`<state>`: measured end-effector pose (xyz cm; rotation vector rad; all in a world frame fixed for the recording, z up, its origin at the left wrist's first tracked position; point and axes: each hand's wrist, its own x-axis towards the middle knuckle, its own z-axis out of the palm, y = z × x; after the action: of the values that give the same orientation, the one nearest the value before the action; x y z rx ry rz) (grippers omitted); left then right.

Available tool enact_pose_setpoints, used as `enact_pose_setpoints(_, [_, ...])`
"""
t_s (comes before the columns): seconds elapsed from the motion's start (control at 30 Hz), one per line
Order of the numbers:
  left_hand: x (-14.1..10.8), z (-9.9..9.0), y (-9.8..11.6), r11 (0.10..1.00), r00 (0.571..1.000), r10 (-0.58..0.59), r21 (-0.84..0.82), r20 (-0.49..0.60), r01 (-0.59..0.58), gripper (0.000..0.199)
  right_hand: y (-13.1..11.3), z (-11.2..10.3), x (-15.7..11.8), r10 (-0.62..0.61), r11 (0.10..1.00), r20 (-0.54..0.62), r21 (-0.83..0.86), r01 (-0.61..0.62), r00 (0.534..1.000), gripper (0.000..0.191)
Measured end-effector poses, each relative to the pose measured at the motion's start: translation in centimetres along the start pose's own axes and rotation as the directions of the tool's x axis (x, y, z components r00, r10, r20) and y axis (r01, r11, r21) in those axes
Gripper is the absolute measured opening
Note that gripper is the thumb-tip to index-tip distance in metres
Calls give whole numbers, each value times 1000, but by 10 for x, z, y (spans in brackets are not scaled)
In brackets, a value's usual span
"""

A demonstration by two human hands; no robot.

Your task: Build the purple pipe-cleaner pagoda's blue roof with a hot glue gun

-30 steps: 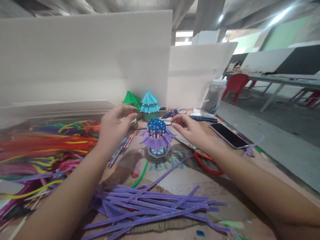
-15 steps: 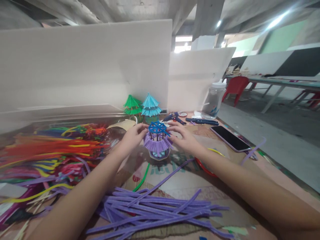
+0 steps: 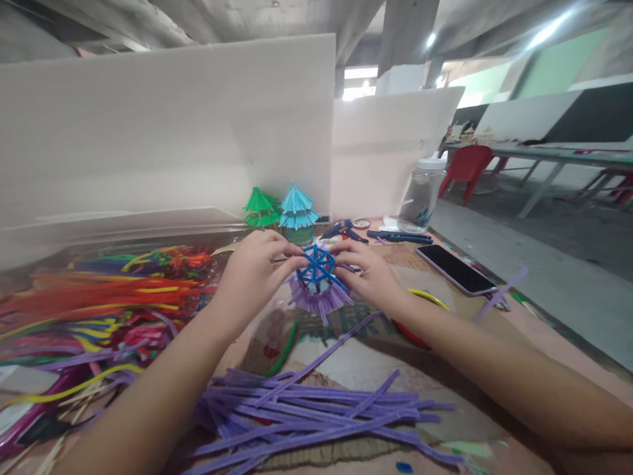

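Observation:
Between my hands is a small pavilion model with a purple pipe-cleaner skirt (image 3: 320, 298) and a blue spoked top frame (image 3: 316, 265). It tips toward me, so the top faces the camera. My left hand (image 3: 257, 264) pinches its left side, thumb at the edge of the blue frame. From the right, my right hand (image 3: 368, 269) grips the other side with fingers bent. The model's base is mostly hidden by the skirt. Purple pipe cleaners (image 3: 306, 415) lie in a loose pile in front, with a green strip (image 3: 287, 353) just behind them.
Green (image 3: 260, 208) and light-blue (image 3: 297, 208) roofed models stand at the back, near a glue gun (image 3: 343, 230), a utility knife (image 3: 400, 237) and a bottle (image 3: 422, 198). A phone (image 3: 457, 270) lies right. Bundles of coloured pipe cleaners (image 3: 103, 293) cover the left. White boards (image 3: 168, 132) rise behind.
Both hands have closed in on the model. It has tilted toward me, showing more of its blue top and less of its base. My left hand now covers more of the space behind it.

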<state>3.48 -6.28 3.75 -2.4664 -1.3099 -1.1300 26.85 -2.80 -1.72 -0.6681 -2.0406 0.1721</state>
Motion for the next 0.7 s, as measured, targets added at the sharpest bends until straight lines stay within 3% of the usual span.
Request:
enact_pose_setpoints(0.2, [-6,3,15,961,990,135,240,32,-138,15,-10,0,1,-15,997,-18,-72,14,1000,13])
enact_pose_setpoints(0.47, [-9,6,18,930,975,213,293,55,-220,19,-13,0,1,-24,995,-25,-102,21,999,12])
enact_pose_setpoints(0.57, [-5,6,14,962,990,137,236,29,-140,18,-11,0,1,-38,994,-28,-99,35,999,11])
enact_pose_setpoints(0.63, [-2,3,6,987,999,18,160,-35,-12,15,-7,0,1,-23,996,-29,-85,21,999,11])
enact_pose_setpoints(0.7, [1,-2,-6,989,982,-128,56,-137,136,14,-1,1,0,14,998,-44,-60,-16,999,11])
